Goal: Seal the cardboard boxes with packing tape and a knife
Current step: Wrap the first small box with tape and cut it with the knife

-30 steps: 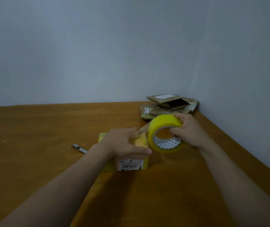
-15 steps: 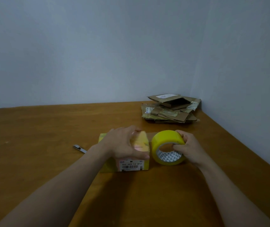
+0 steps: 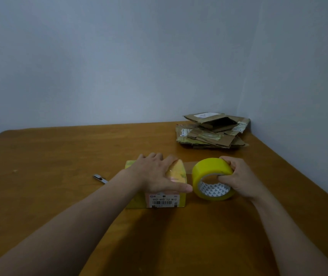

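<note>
Tape roll (image 3: pixel 209 169), centre-right, dropped in 1 s from above the yellow box (image 3: pixel 163 201) to table (image 3: pixel 59 156) level beside it; right hand (image 3: pixel 238 179) grips roll, left hand (image 3: pixel 156 174) presses flat on box. I judge cutting next.

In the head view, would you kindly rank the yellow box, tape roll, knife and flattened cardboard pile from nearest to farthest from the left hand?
1. yellow box: directly under the left hand, touching it.
2. tape roll: just right of the thumb.
3. knife: lying off to the left.
4. flattened cardboard pile: far right corner.
</note>
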